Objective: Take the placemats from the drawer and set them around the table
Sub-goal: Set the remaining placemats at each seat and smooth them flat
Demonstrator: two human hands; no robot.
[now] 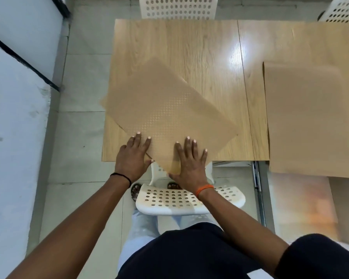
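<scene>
A tan placemat (165,111) with a fine dotted texture lies skewed on the light wooden table (206,49), its near corner hanging past the table's front edge. My left hand (132,156) rests flat on the mat's near left edge with straight fingers. My right hand (189,162) presses flat on its near corner, fingers spread. A second tan placemat (306,117) lies on the right part of the table, overhanging the front edge. Another mat (330,41) shows at the far right.
A white perforated chair (181,200) stands pushed in between me and the table. Two more white chairs (178,7) (343,11) stand at the far side. A white wall (14,117) with a black rail runs along the left. An open drawer (302,204) sits at the right.
</scene>
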